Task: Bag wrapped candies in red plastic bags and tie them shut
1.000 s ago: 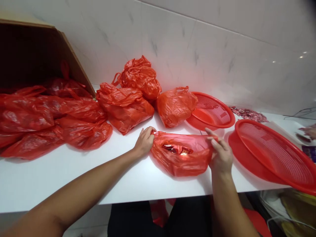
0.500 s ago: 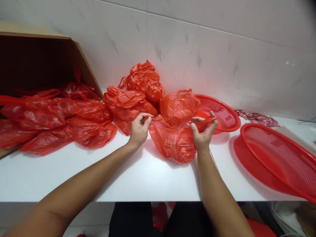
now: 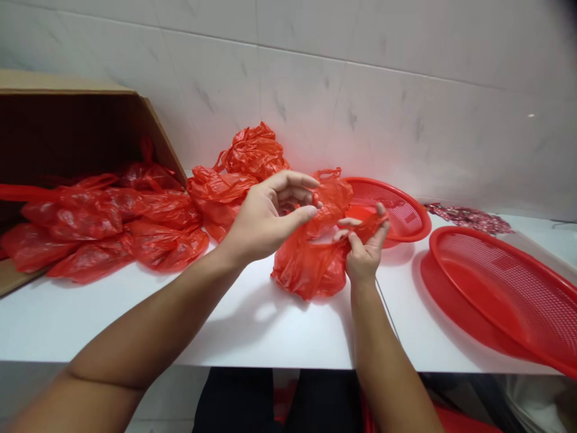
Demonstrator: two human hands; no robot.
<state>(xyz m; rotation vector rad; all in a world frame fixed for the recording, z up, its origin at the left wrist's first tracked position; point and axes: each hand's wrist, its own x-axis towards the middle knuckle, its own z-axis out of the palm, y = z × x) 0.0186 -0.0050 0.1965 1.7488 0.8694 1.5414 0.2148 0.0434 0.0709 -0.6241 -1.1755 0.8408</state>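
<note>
A thin red plastic bag [image 3: 311, 270] with something bulky inside sits on the white table in front of me. My right hand [image 3: 364, 249] grips its gathered upper part at the right side. My left hand [image 3: 274, 213] is raised over the bag's left side, fingers curled and thumb apart. Red plastic shows by the left fingertips; whether they touch it is unclear. Just behind stands another filled red bag [image 3: 331, 198], partly covered by my left hand. What the bags contain is hidden.
More red bags [image 3: 162, 240] spill from a cardboard box [image 3: 164, 138] on the left. Crumpled red bags [image 3: 255, 153] lie against the tiled wall. Two red mesh baskets [image 3: 383, 195] and a patterned cloth [image 3: 473, 219] are on the right. The table's front edge is near me.
My left hand has let go of the bag's left edge and moved up and right over it, fingers spreading. My right hand keeps its grip, and the bag's mouth has drawn together.
</note>
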